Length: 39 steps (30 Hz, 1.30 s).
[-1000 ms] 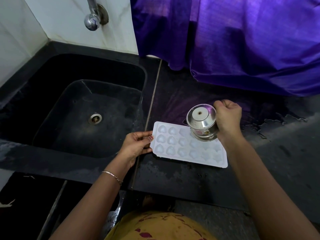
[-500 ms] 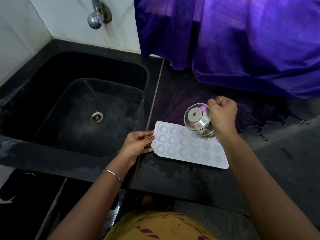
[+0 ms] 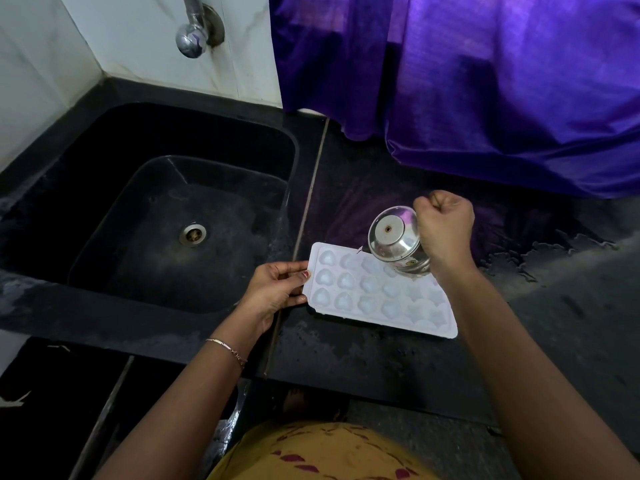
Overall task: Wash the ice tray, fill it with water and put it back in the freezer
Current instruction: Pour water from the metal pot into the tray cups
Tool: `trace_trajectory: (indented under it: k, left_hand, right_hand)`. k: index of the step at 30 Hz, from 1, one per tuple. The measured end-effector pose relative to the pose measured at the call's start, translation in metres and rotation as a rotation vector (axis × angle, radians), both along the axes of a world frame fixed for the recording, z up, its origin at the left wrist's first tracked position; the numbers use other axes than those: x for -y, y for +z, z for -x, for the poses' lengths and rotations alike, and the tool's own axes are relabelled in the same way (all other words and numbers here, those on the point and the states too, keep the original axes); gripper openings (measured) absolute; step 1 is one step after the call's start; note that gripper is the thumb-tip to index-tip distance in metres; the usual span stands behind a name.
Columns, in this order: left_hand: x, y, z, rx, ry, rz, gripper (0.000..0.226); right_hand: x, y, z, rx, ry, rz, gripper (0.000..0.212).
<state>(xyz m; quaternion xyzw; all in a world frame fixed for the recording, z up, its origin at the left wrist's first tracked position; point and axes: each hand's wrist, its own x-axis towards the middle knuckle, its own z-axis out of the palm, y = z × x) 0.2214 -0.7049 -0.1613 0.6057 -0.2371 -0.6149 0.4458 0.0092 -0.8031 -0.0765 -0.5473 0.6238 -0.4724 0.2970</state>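
Observation:
A white ice tray [image 3: 374, 294] with heart-shaped cells lies flat on the black counter, just right of the sink. My left hand [image 3: 277, 289] holds its left end between thumb and fingers. My right hand [image 3: 445, 233] grips a small steel cup [image 3: 398, 242], tipped far over above the tray's back right cells, its base facing me and its mouth pointing down at the tray. The cells look wet and glossy; I cannot tell how full they are.
A black sink [image 3: 166, 220] with a steel drain [image 3: 192, 233] lies to the left, a chrome tap [image 3: 194, 32] on the white wall above it. Purple cloth [image 3: 485, 88] hangs over the counter's back. A water puddle [image 3: 554, 251] spreads on the counter [image 3: 381, 362] to the right.
My right hand has tipped the steel cup further over and carried it slightly back over the tray. My left hand stays on the tray's left end.

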Motion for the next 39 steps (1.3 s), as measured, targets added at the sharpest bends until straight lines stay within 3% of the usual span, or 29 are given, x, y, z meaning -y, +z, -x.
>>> trace_trajectory:
  k: [20, 28, 39]
  left_hand:
    - [0.000, 0.001, 0.000, -0.007, -0.001, 0.008, 0.016]
    - [0.000, 0.001, 0.000, -0.012, 0.001, 0.008, 0.017]
    - [0.000, 0.000, -0.001, -0.026, -0.009, 0.017, 0.016]
  right_hand:
    - [0.000, 0.003, -0.004, 0.023, -0.014, -0.002, 0.045]
    - [0.004, 0.000, -0.007, 0.264, -0.063, -0.120, 0.040]
    - [0.004, 0.000, -0.026, 0.065, 0.030, -0.028, 0.044]
